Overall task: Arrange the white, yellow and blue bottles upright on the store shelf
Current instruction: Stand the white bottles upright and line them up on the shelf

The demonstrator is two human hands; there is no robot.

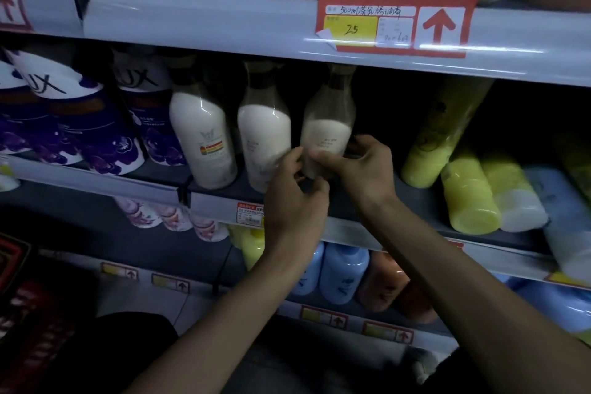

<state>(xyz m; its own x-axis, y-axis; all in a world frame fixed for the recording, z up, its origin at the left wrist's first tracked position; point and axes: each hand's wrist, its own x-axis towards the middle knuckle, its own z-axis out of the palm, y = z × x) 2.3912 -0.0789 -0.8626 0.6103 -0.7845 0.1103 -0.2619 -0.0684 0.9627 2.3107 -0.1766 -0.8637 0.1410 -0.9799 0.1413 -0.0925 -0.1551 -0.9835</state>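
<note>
While our left hand [294, 201] and right hand [364, 169] both curl their fingers [323, 157] round the low part of a clear white bottle [329, 125], it stands about upright on the middle shelf [412, 201], right of two fuller white bottles [201, 137]. Creamy stuff fills it partway, under a dark cap [340, 81]. Round yellow bottles [470, 195] and a blue bottle [563, 211] lie tipped over at the right. Purple packs [92, 131] at the left say LUX, and a yellow tag [351, 29] reads 25.

Purple LUX bottles [92, 141], red price tag [396, 25], orange bottles [380, 281]
</note>
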